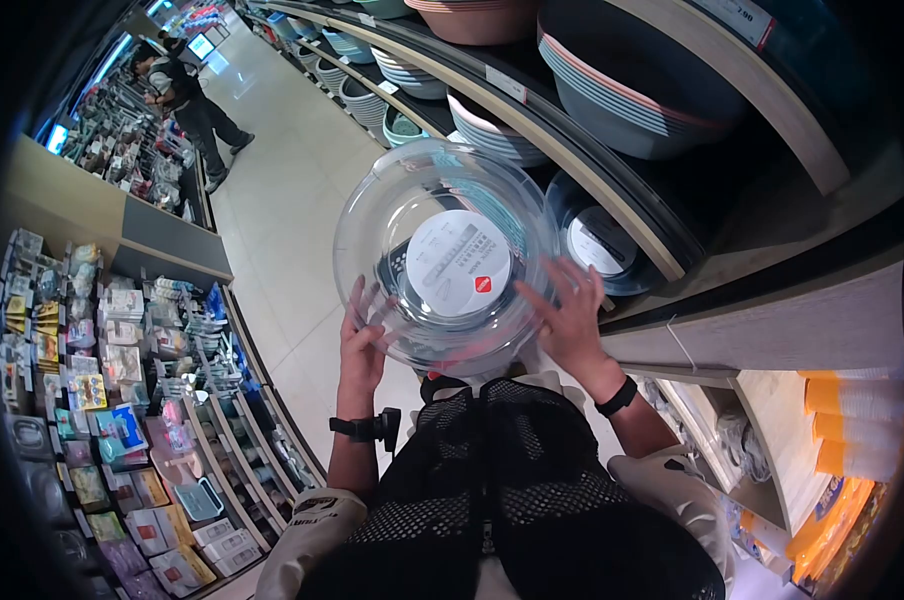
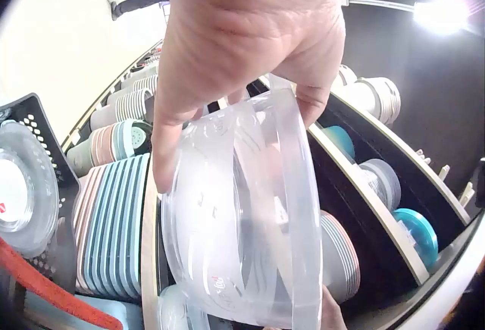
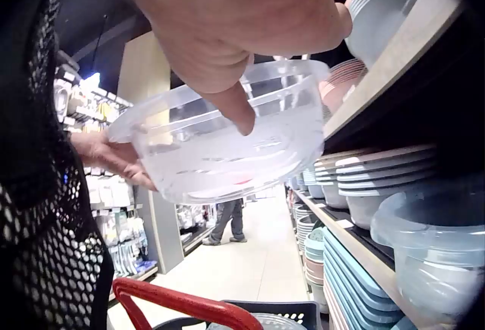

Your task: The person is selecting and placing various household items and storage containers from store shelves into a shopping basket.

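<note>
A round clear plastic basin (image 1: 372, 190) with a white label (image 1: 442, 250) on its base is held up in front of the torso, face toward the head camera. My left hand (image 1: 363, 345) grips its near-left rim; the left wrist view shows the fingers on one side of the basin wall and the thumb on the other. My right hand (image 1: 575, 325) is at the opposite side, its fingers spread and fairly straight. In the right wrist view, one finger (image 3: 239, 110) of it points down against the basin's side.
Shelves of stacked basins (image 1: 622, 110) rise on the right, with another labelled clear basin (image 1: 597, 245) low down. A black basket (image 2: 64, 167) with a red handle (image 3: 186, 303) stands below the hands. Packaged goods (image 1: 112, 410) line the left; a person (image 1: 187, 105) stands along the aisle.
</note>
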`<state>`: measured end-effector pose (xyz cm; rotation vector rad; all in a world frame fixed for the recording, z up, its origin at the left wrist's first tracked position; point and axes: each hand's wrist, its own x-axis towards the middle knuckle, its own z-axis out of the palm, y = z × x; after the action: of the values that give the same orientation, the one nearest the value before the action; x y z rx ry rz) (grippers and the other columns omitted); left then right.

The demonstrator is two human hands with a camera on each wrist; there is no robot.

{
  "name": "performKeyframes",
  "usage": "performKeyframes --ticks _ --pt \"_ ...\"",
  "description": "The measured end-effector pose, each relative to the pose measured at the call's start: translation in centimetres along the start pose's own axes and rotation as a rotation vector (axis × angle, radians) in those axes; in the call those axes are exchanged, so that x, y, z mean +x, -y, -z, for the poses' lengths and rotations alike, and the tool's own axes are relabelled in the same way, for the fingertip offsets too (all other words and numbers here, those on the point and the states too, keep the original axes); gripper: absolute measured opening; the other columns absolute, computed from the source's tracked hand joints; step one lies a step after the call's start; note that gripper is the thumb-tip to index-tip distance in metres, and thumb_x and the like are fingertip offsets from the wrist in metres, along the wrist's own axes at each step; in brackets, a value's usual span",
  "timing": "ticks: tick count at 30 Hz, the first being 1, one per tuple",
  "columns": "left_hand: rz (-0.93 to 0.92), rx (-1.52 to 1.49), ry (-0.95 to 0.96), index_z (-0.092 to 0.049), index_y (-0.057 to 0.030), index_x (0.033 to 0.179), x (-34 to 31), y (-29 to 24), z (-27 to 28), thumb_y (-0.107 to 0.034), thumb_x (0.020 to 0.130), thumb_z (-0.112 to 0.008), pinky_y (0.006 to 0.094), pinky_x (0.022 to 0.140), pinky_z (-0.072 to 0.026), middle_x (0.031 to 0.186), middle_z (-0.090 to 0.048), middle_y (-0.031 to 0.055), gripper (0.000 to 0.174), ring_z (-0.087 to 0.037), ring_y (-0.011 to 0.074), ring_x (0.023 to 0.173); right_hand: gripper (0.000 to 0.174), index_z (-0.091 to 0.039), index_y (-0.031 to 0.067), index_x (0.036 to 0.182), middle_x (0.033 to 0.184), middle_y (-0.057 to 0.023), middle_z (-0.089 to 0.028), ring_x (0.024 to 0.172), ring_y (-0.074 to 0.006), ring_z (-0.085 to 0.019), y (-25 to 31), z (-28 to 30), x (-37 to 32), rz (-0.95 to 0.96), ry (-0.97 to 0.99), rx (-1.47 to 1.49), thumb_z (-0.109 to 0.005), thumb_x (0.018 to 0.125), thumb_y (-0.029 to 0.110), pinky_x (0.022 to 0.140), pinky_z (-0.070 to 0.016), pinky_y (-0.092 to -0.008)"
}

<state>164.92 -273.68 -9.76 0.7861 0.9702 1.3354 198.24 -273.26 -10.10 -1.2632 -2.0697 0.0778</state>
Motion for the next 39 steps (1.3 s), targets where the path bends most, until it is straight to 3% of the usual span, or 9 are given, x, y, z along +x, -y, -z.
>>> performKeyframes --ticks 2,5,7,10,18,23,26,35,39 --pt "-0.013 0.011 0.003 -0.018 -0.0089 0.162 -0.2 -0.7 0.0 -0.013 0.072 -0.065 0.0691 0.105 -0.0454 0.160 -0.024 0.0218 0.102 -0.039 0.0422 0.142 0.064 -0.060 0.0195 0.139 0.151 -0.0123 -0.048 0.139 -0.0329 -0.043 -0.7 0.1 0.4 -0.081 -0.100 -0.023 -0.068 0.079 0.001 0.118 -0.0248 -0.0580" --pt "-0.019 -0.012 0.025 -0.018 -0.0080 0.162 -0.1 -1.0 0.0 -0.014 0.072 -0.068 0.0689 0.105 -0.0455 0.160 -0.024 0.0215 0.104 -0.039 0.0420 0.142 0.064 -0.049 0.0066 0.149 0.150 -0.0182 -0.049 0.137 -0.0304 -0.048 -2.5 -0.8 -0.1 -0.394 -0.204 0.563 -0.062 0.087 -0.003 0.117 -0.0338 -0.0462" --pt "-0.016 0.008 0.032 -0.018 -0.0076 0.162 0.0 -1.1 -0.5 -0.014 0.072 -0.069 0.0684 0.105 -0.0457 0.161 -0.024 0.0213 0.104 -0.038 0.0418 0.142 0.062 -0.036 -0.0032 0.154 0.147 -0.0191 -0.055 0.130 -0.0233 -0.055 -3.3 -1.4 -0.7 -0.639 -0.100 1.067 -0.057 0.096 -0.002 0.111 -0.0410 -0.0340" --pt "-0.018 0.039 0.043 -0.017 -0.0071 0.162 0.1 -1.2 -1.0 -0.017 0.073 -0.072 0.0670 0.105 -0.0462 0.162 -0.023 0.0210 0.106 -0.037 0.0411 0.142 0.065 -0.028 -0.0020 0.158 0.140 -0.0176 -0.061 0.124 -0.0164 -0.058 -2.3 -1.1 -0.4 -0.621 -0.121 1.066 -0.056 0.100 -0.001 0.108 -0.0430 -0.0313" --pt "-0.016 0.150 0.058 -0.014 -0.0082 0.163 0.3 -2.8 -1.5 -0.037 0.082 -0.077 0.0599 0.111 -0.0413 0.164 -0.020 0.0205 0.107 -0.035 0.0383 0.144 0.069 -0.025 -0.0032 0.158 0.141 -0.0191 -0.060 0.123 -0.0170 -0.060 -2.0 -1.4 0.1 -0.652 -0.125 1.091 -0.058 0.098 -0.002 0.106 -0.0454 -0.0314" --pt "-0.100 0.331 0.032 -0.013 -0.0073 0.163 0.7 -2.7 -0.7 -0.068 0.088 -0.062 0.0566 0.119 -0.0302 0.167 -0.016 0.0192 0.109 -0.023 0.0375 0.152 0.071 -0.025 -0.0037 0.158 0.140 -0.0195 -0.061 0.123 -0.0171 -0.060 -1.0 -1.1 0.7 -0.670 -0.097 1.090 -0.061 0.097 -0.003 0.105 -0.0465 -0.0319" --pt "-0.190 0.476 -0.017 -0.014 -0.0051 0.163 0.8 -3.6 -0.7 -0.072 0.093 -0.051 0.0543 0.120 -0.0293 0.168 -0.017 0.0182 0.103 -0.021 0.0357 0.154 0.072 -0.024 -0.0038 0.158 0.140 -0.0191 -0.061 0.122 -0.0171 -0.060 -0.5 -1.3 0.9 -0.677 -0.109 1.149 -0.062 0.097 -0.004 0.104 -0.0476 -0.0313" --pt "-0.346 0.327 0.071 -0.025 -0.0013 0.160 0.6 -7.3 -0.1 -0.066 0.102 -0.035 0.0520 0.123 -0.0261 0.163 -0.030 0.0193 0.087 -0.027 0.0336 0.152 0.071 -0.025 -0.0027 0.158 0.143 -0.0202 -0.058 0.119 -0.0170 -0.063 -0.2 -1.6 2.1 -0.722 -0.101 1.272 -0.060 0.097 -0.006 0.103 -0.0486 -0.0303" --pt "-0.424 0.437 0.178 -0.038 0.0014 0.154 0.3 -9.3 0.7 -0.054 0.100 -0.051 0.0517 0.122 -0.0305 0.156 -0.040 0.0206 0.078 -0.037 0.0338 0.147 0.068 -0.026 -0.0016 0.159 0.145 -0.0209 -0.056 0.121 -0.0175 -0.061 -0.9 -1.4 2.2 -0.719 -0.124 1.344 -0.057 0.098 -0.006 0.104 -0.0475 -0.0302"
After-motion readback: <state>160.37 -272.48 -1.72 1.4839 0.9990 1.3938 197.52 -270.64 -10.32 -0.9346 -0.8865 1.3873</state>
